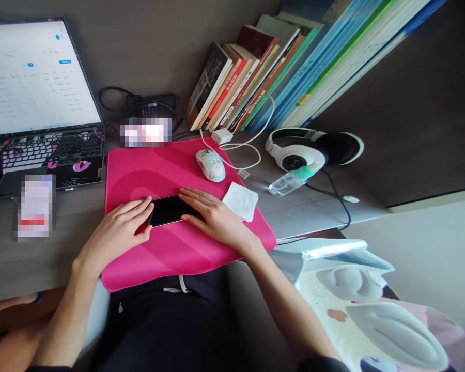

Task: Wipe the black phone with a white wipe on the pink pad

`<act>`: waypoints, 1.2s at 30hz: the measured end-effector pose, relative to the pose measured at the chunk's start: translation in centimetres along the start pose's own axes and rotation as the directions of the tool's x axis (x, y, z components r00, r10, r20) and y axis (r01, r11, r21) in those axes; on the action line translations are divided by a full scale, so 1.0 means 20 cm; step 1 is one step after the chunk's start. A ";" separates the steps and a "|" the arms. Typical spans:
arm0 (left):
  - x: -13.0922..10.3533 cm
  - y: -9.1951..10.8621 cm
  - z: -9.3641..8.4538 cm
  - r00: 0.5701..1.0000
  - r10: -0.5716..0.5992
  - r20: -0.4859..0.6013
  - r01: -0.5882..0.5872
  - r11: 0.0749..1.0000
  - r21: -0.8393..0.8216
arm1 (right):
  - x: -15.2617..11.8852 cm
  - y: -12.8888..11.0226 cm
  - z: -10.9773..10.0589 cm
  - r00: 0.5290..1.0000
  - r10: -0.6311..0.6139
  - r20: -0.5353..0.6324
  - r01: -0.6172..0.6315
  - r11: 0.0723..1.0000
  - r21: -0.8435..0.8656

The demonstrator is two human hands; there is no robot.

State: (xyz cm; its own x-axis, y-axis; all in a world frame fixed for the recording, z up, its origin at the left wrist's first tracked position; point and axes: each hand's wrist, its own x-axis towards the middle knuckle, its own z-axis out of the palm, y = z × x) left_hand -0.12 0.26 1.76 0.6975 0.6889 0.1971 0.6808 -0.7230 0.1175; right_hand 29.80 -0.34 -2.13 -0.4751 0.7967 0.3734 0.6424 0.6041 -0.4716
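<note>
A black smartphone (166,211) lies sideways on a bright pink desk mat (170,253), its dark screen facing up. My left hand (118,230) grips the phone's left end, with fingers along the far edge and the thumb by the near corner. At the other end, my right hand (217,219) holds the phone with its fingers reaching over it, covering that part. A folded white tissue (241,200) rests just beyond my right hand. Farther back on the mat is a pale blue patterned mouse (211,165).
An open laptop (42,98) stands at the left, with a blurred-out item (34,206) before it. White charger (222,136), headphones (298,150) and a small clear bottle (289,182) sit at the right, below a row of books (256,77). A white bag (333,289) is beside the desk.
</note>
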 end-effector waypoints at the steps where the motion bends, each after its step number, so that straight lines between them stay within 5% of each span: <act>1: 0.00 0.00 0.00 1.000 0.001 0.001 -0.001 1.000 0.005 | 0.00 0.00 0.00 1.000 -0.003 0.001 0.003 1.000 0.000; 36: -0.02 -0.01 0.02 0.997 0.060 -0.044 -0.060 0.998 0.003 | 0.00 0.01 0.00 1.000 -0.014 0.008 0.014 0.999 -0.032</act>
State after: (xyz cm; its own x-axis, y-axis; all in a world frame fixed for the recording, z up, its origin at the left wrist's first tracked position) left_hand -0.48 0.17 1.27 0.7263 0.6415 0.2468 0.6387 -0.7626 0.1024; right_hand 29.85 -0.24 -2.21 -0.4887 0.7882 0.3741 0.6543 0.6148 -0.4404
